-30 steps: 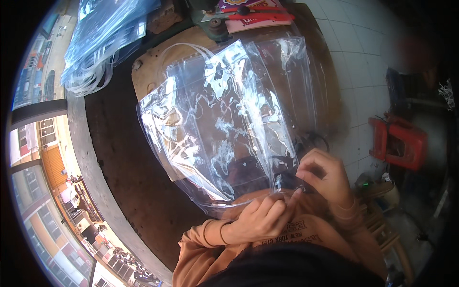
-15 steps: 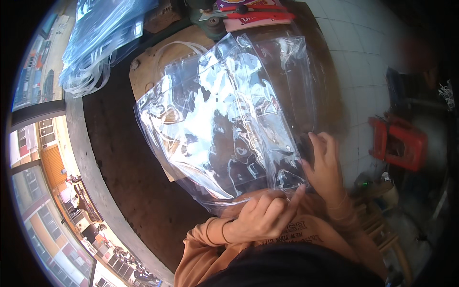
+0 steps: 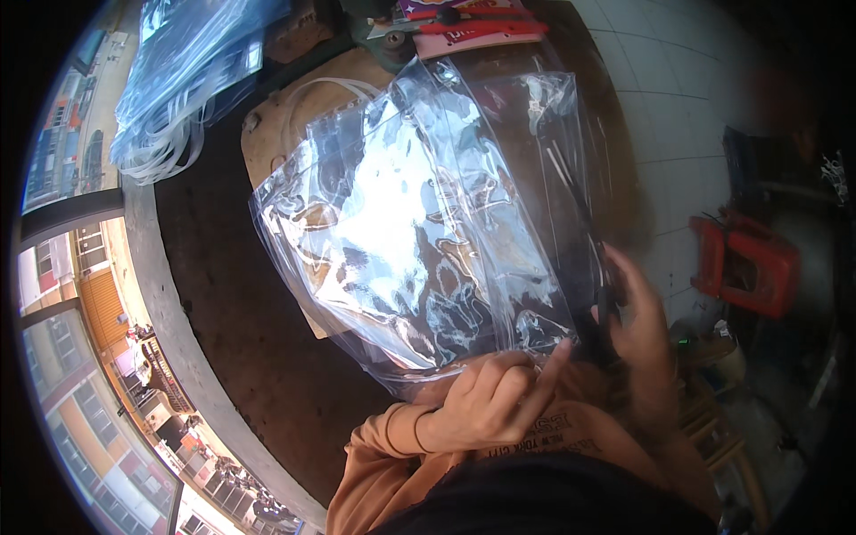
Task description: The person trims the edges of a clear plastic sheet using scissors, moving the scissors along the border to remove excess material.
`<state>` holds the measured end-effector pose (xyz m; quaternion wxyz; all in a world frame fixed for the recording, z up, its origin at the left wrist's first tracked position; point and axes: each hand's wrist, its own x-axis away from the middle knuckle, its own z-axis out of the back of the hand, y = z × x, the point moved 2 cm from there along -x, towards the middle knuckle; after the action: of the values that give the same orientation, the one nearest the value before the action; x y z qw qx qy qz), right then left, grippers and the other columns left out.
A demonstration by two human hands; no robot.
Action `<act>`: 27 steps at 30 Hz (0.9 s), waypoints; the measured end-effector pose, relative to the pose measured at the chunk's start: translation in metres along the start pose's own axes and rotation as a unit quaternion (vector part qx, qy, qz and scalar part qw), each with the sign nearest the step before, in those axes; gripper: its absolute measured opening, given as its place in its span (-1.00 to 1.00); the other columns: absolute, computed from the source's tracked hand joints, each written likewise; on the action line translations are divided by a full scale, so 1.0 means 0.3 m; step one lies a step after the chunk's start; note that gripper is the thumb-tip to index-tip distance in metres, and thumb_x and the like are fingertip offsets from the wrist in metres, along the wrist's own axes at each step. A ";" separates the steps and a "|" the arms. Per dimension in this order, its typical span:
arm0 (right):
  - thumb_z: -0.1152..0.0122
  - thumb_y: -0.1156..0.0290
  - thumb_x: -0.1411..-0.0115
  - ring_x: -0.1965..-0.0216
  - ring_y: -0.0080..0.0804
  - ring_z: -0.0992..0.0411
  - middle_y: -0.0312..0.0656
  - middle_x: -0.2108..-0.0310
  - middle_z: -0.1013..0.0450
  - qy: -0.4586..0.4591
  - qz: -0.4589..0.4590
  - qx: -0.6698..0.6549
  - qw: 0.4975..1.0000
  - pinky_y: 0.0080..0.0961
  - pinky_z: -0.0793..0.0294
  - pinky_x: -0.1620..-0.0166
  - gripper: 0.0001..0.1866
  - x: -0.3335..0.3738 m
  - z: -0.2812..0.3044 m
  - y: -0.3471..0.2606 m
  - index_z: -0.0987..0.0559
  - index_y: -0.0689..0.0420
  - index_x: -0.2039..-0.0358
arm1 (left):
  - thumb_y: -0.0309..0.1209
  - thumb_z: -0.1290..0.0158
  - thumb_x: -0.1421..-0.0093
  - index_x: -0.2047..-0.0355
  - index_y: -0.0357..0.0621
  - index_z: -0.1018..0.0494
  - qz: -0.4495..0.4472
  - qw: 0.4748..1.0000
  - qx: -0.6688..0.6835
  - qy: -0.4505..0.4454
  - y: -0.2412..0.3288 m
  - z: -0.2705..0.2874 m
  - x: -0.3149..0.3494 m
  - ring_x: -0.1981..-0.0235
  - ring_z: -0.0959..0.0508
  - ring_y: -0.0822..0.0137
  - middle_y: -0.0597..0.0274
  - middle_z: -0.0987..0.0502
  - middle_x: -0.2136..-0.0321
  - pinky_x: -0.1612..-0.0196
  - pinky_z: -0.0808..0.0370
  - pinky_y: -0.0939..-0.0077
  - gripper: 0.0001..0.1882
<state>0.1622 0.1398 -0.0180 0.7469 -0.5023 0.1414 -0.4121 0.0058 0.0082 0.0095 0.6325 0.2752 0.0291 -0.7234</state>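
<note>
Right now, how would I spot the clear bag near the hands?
Start at the brown table mid-view. Across it, down to the left hand, lies the clear bag. Unlike the bluish plastic pile at upper left, it is spread out, shining with white glare.

The clear plastic bag point(image 3: 392, 214) is smooth and glossy, like the plastic stack point(image 3: 201, 67) at ten o'clock. The scissors point(image 3: 580, 210) at two have a metallic gleam; the bench point(image 3: 227, 276) at nine looks matt, the sleeve point(image 3: 370, 459) at seven matt cloth.
</note>
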 end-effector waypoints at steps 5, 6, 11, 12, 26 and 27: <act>-0.32 0.49 0.24 0.42 -0.30 -0.26 -0.17 0.46 -0.29 -0.003 0.026 0.100 0.995 -0.48 -0.28 0.39 -0.54 0.063 -0.014 -0.088 -0.37 0.21 0.26 | -0.40 -0.09 0.14 0.17 -0.09 -0.58 0.002 1.000 -0.002 0.000 0.002 -0.007 -0.008 0.52 -0.29 0.51 0.43 -0.11 0.59 0.54 -0.20 0.68 -0.57; -0.32 0.49 0.24 0.42 -0.30 -0.26 -0.17 0.46 -0.29 -0.008 0.022 0.112 0.993 -0.47 -0.28 0.40 -0.55 0.070 -0.018 -0.094 -0.38 0.21 0.27 | -0.40 -0.09 0.13 0.17 -0.09 -0.58 0.000 1.000 -0.005 -0.002 0.002 -0.006 -0.010 0.52 -0.29 0.51 0.43 -0.11 0.59 0.54 -0.20 0.68 -0.58; -0.33 0.49 0.23 0.46 -0.31 -0.25 -0.17 0.45 -0.33 -0.010 0.007 0.134 0.991 -0.46 -0.28 0.46 -0.58 0.088 -0.026 -0.113 -0.42 0.20 0.29 | -0.40 -0.09 0.10 0.17 -0.10 -0.58 -0.009 1.000 -0.007 -0.005 -0.001 -0.006 -0.014 0.50 -0.29 0.51 0.43 -0.11 0.58 0.53 -0.21 0.69 -0.60; -0.34 0.49 0.23 0.47 -0.31 -0.25 -0.17 0.45 -0.33 -0.007 0.008 0.132 0.991 -0.47 -0.28 0.47 -0.57 0.088 -0.026 -0.114 -0.42 0.20 0.28 | -0.40 -0.09 0.09 0.17 -0.10 -0.58 -0.005 1.000 -0.004 -0.003 0.002 -0.009 -0.011 0.50 -0.29 0.51 0.43 -0.11 0.58 0.53 -0.21 0.69 -0.60; -0.37 0.43 0.15 0.61 -0.71 -0.21 -0.36 0.60 -0.28 -0.092 -0.130 -0.140 0.977 -0.69 -0.18 0.57 -0.54 0.123 -0.042 -0.035 -0.41 0.22 0.22 | -0.46 -0.07 0.16 0.15 -0.06 -0.57 -0.014 0.999 -0.036 -0.013 0.001 -0.013 -0.015 0.50 -0.32 0.53 0.43 -0.12 0.57 0.51 -0.23 0.70 -0.54; -0.37 0.43 0.15 0.61 -0.72 -0.20 -0.37 0.61 -0.27 -0.098 -0.128 -0.149 0.976 -0.70 -0.18 0.57 -0.54 0.121 -0.046 -0.035 -0.40 0.22 0.22 | -0.46 -0.07 0.16 0.15 -0.06 -0.57 -0.011 0.999 -0.038 -0.018 0.001 -0.011 -0.018 0.50 -0.32 0.53 0.43 -0.12 0.57 0.51 -0.23 0.70 -0.54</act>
<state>0.1710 0.1018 -0.0079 0.6151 -0.6596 0.0614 -0.4276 0.0077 0.0143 0.0093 0.6353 0.2372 0.0482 -0.7333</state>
